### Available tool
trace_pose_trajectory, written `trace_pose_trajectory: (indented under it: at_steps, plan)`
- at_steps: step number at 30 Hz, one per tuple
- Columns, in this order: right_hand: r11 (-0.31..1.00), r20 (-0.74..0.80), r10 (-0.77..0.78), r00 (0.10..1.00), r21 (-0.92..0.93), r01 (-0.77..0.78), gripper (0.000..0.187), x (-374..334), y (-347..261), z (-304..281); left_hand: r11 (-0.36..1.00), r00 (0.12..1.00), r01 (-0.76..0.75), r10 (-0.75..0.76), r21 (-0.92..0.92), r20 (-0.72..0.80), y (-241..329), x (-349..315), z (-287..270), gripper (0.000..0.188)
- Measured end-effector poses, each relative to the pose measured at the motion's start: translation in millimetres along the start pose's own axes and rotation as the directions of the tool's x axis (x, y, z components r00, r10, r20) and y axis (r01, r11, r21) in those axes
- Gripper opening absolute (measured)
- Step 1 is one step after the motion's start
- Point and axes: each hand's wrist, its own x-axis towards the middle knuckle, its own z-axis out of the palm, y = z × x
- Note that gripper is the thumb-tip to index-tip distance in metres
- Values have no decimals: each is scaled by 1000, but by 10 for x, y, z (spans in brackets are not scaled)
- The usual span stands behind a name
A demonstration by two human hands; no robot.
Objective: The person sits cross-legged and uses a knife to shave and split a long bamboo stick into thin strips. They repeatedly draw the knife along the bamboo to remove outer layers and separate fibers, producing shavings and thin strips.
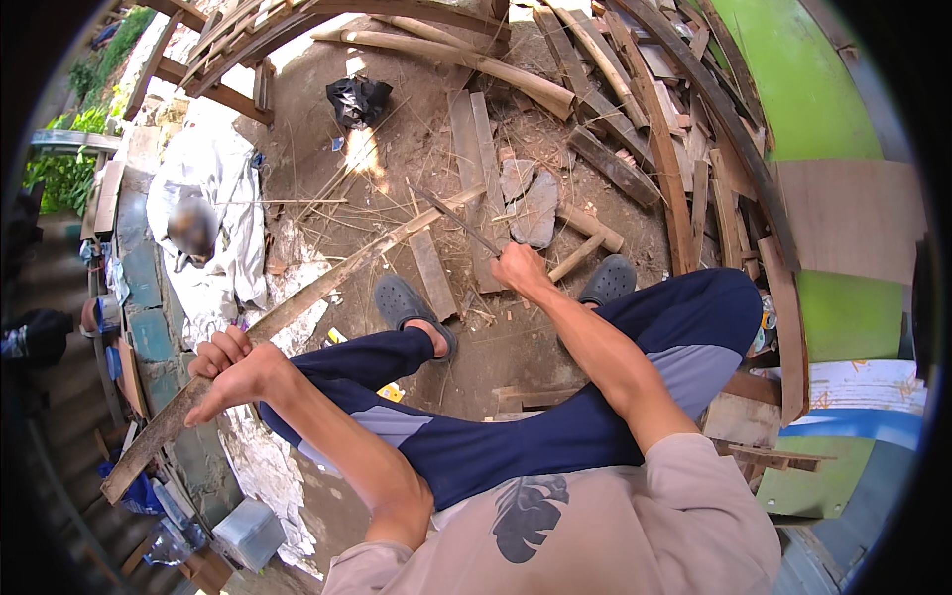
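Since the long, narrow, weathered brown wooden strip (337,278) runs from near left toward the far middle, the left hand (236,375) is wrapped around it closer to the near end, probably to keep all that length steady. Right hand (522,270) is clenched on the near end of a thin, dark, metal-looking blade (470,229) angled far left across the strip's far end, though honestly I can't tell if they're touching. Feet in dark grey rubber clogs (400,300) sit wide apart, I'd guess for balance.
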Motion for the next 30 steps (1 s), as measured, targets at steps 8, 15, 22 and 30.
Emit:
trace_pose_trajectory:
  at_steps: [8, 15, 22, 30]
  plan:
    - [998, -33, 64, 997, 6, -64, 37, 89, 216, 157, 1000, 1000, 9, -9, -11, 7, 5, -3, 21, 76]
    - [998, 3, 29, 1000, -55, -28, 41, -18, 166, 84, 1000, 1000, -1, 1, 9, -7, -20, 47, -79, 77]
    - [994, 11, 34, 999, -106, -33, 36, 56, 218, -49, 1000, 1000, -4, 4, 5, -12, -45, 62, -111, 77]
    - [947, 136, 300, 944, -161, -277, 32, 234, 308, -290, 1000, 1000, -5, 5, -8, 2, 27, -19, -28, 75]
